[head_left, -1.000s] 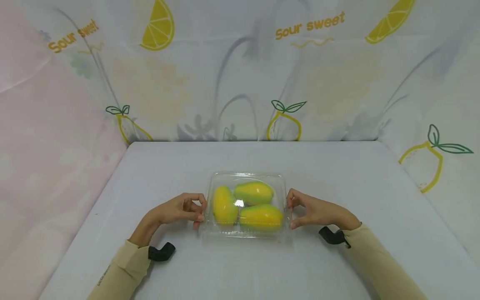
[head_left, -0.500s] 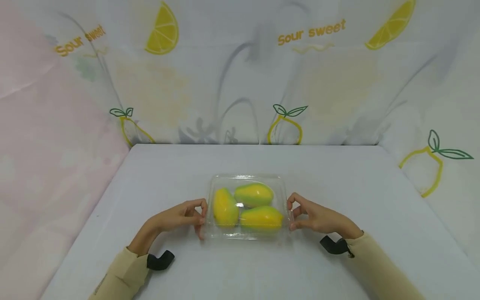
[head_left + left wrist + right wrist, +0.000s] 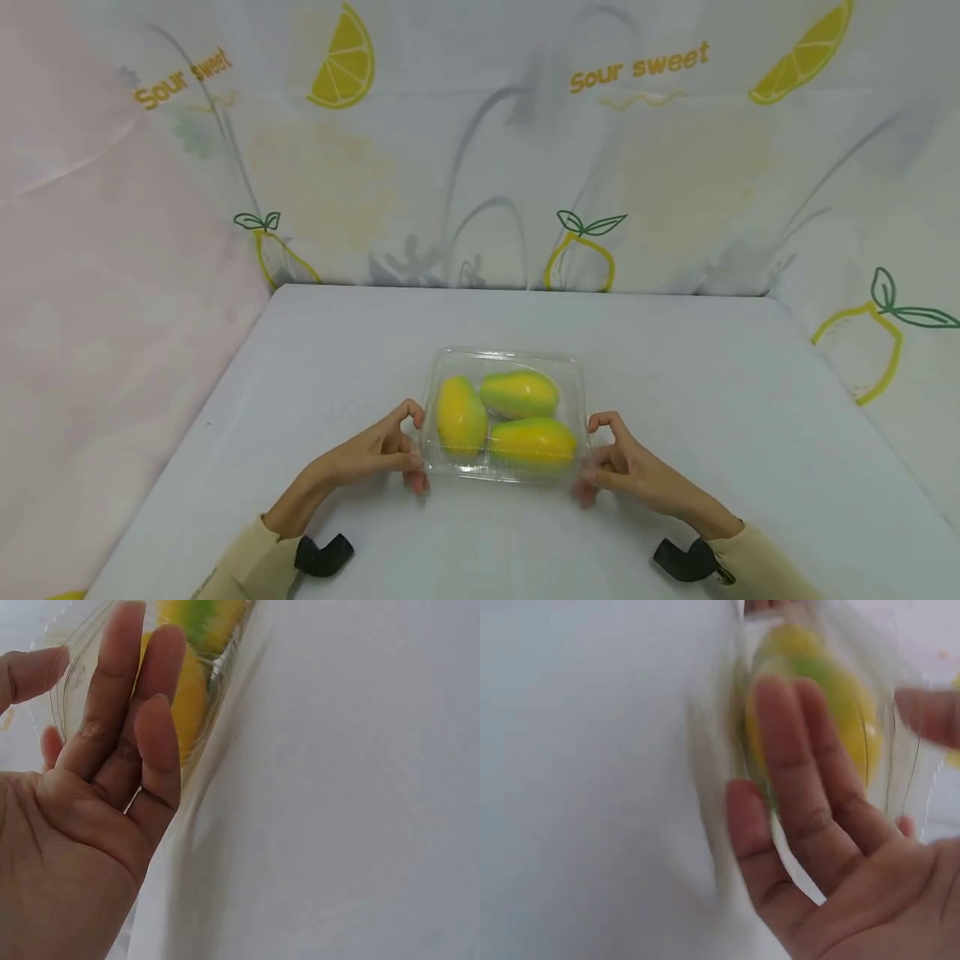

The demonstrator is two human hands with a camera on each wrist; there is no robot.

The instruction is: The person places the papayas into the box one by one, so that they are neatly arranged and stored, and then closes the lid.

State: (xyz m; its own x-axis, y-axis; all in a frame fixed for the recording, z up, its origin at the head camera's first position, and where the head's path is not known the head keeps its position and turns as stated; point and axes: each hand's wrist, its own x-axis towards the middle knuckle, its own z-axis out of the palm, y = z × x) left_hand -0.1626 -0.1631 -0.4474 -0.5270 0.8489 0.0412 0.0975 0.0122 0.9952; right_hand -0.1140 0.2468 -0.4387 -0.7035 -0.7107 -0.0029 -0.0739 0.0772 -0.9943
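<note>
A clear plastic clamshell box [image 3: 465, 358] lies on the white table, its lid down. Through it show three smooth yellow-green fruits like mangoes: one upright at the left [image 3: 461, 417], one at the back [image 3: 519, 394], one in front [image 3: 532, 442]. My left hand [image 3: 367, 454] pinches the box's left rim near the front corner, thumb and bent index at the edge. On the opposite side my right hand [image 3: 645, 471] holds the right rim likewise. Both wrist views show the other fingers stretched out beside the box wall, with the left hand's fingers [image 3: 112, 675] overlapping a fruit.
The white tabletop [image 3: 375, 333] reaches back to a hanging cloth [image 3: 480, 167] printed with lemons and lettering. A pink cloth [image 3: 127, 333] closes off the left side. Black curved pieces [image 3: 324, 556] sit at both sleeve cuffs.
Both hands have shifted along the box sides toward its front corners. The head view has tilted and swung slightly, so the box appears a little further right. The lid stays down.
</note>
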